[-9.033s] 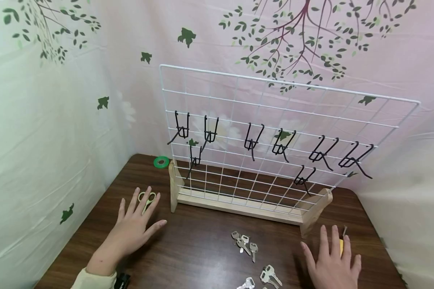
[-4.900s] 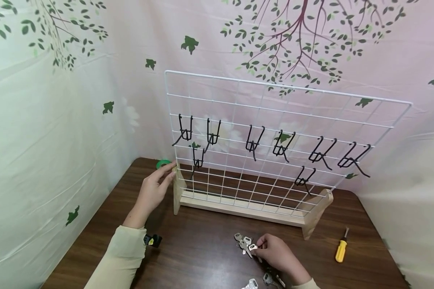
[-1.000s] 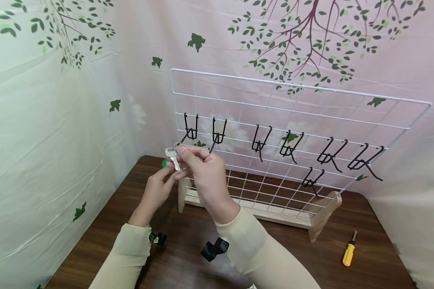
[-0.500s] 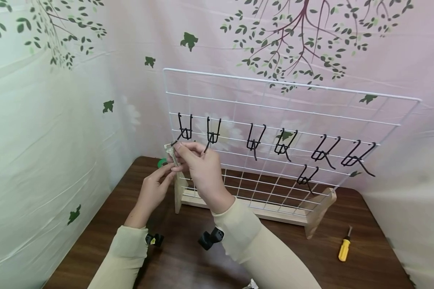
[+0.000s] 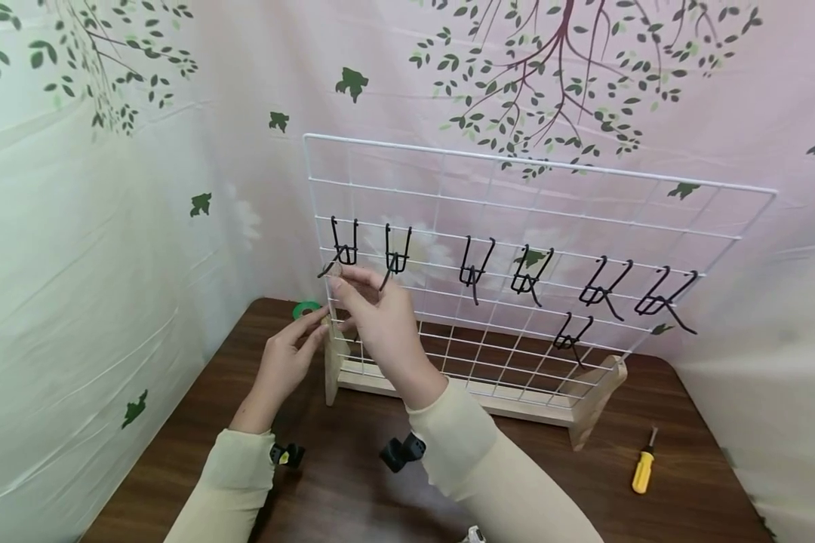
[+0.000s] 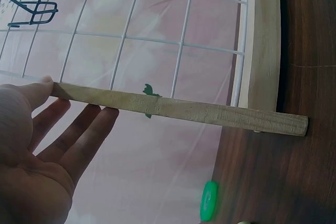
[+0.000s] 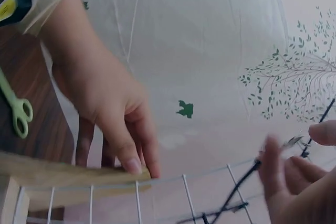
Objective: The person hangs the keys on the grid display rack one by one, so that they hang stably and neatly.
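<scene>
My left hand pinches the top of the wooden side piece of a white wire grid rack, thumb on one face and fingers on the other. At the leftmost black hook, my right hand is raised with thumb and forefinger close together by the hook's tip. The right wrist view shows a blurred silver key between those fingertips, its thin ring at the hook's arm. From the head view the fingers hide most of this key.
More black hooks hang along the grid. A yellow screwdriver lies on the right of the brown table, and a green tape roll behind the left hand. Light green scissors lie at the left. Another key shows at the bottom edge.
My left hand went from the table to the rack's side piece. The right hand took a key from the pile and raised it to the leftmost hook; its blade has since slipped behind the fingers.
</scene>
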`<state>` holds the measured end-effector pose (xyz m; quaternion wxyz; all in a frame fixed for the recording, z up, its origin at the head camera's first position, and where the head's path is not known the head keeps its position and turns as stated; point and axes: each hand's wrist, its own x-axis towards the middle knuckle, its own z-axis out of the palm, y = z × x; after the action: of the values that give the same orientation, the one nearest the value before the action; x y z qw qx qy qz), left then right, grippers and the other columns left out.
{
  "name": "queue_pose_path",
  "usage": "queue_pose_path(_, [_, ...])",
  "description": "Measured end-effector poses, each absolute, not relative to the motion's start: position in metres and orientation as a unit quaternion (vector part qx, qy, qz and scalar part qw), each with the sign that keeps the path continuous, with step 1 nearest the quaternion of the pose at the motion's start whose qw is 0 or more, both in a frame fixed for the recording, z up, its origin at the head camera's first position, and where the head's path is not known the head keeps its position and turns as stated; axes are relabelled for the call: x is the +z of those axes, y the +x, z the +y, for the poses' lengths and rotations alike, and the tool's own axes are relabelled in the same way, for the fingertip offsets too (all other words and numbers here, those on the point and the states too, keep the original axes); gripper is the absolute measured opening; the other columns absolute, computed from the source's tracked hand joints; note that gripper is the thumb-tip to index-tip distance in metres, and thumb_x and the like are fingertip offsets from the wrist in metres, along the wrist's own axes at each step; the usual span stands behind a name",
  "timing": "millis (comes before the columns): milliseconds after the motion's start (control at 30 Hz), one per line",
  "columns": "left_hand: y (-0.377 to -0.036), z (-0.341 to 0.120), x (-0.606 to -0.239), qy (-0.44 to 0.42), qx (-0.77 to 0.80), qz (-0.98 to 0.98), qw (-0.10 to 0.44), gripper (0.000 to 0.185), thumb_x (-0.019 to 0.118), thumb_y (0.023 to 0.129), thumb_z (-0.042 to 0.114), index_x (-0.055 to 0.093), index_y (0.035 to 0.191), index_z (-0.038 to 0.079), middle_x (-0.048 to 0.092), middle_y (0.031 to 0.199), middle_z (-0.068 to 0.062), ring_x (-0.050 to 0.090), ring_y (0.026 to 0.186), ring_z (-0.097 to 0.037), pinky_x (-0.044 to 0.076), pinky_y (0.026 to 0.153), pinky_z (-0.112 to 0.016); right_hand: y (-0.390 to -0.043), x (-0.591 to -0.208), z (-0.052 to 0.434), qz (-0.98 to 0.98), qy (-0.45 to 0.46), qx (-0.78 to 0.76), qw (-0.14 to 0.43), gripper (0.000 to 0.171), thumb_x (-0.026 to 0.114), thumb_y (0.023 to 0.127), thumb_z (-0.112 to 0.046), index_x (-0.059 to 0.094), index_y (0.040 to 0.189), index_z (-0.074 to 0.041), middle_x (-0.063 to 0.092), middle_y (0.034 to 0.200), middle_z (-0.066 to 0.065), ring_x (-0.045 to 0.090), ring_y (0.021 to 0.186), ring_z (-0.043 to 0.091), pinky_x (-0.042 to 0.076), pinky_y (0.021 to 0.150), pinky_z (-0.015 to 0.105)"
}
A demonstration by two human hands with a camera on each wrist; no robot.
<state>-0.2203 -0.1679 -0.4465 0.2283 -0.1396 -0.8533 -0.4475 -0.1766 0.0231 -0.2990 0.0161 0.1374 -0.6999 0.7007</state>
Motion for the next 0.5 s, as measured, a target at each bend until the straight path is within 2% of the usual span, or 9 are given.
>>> queue_pose_path(100, [-0.22, -0.168, -0.448, -0.141, -0.443, -0.854, 0.233, 0.039, 0.068, 0.106, 0.018, 0.068, 0.146, 0.015, 0.073, 0.14, -0.015, 0.074, 0.122, -0.035, 0.064, 0.095, -0.053, -0.165, -0.302, 0.033, -0.747, 0.139, 0.649, 0.032, 0.044, 0.066, 0.108, -0.04, 0.064, 0.147, -0.02, 0.068, 0.148, -0.001, 0.074, 0.117, 0.019, 0.065, 0.095, 0.039])
queue_pose_path(200, [-0.221, -0.167, -0.448, -0.143, -0.439, -0.854, 0.238, 0.039, 0.069, 0.106, 0.018, 0.068, 0.145, 0.015, 0.072, 0.141, -0.015, 0.072, 0.127, -0.036, 0.062, 0.101, -0.055, -0.151, -0.306, 0.046, -0.775, 0.144, 0.612, 0.056, 0.044, 0.063, 0.109, -0.041, 0.061, 0.149, -0.023, 0.063, 0.15, -0.001, 0.069, 0.127, 0.02, 0.061, 0.104, 0.044])
queue_pose_path(333, [-0.222, -0.167, -0.449, -0.139, -0.435, -0.857, 0.241, 0.039, 0.069, 0.106, 0.019, 0.069, 0.145, 0.016, 0.071, 0.144, -0.015, 0.068, 0.134, -0.037, 0.058, 0.109, -0.058, -0.124, -0.315, 0.071, -0.804, 0.152, 0.571, 0.068, 0.034, 0.059, 0.11, -0.043, 0.066, 0.14, -0.028, 0.066, 0.141, -0.006, 0.068, 0.124, 0.015, 0.059, 0.103, 0.043])
queue_pose_path(500, [-0.219, -0.169, -0.448, -0.133, -0.435, -0.859, 0.237, 0.039, 0.066, 0.108, 0.022, 0.067, 0.147, 0.017, 0.069, 0.146, -0.016, 0.065, 0.137, -0.039, 0.055, 0.11, -0.061, -0.087, -0.336, 0.109, -0.839, 0.15, 0.52, 0.05, 0.023, 0.054, 0.113, -0.042, 0.072, 0.125, -0.034, 0.074, 0.124, -0.015, 0.072, 0.112, 0.007, 0.061, 0.097, 0.031])
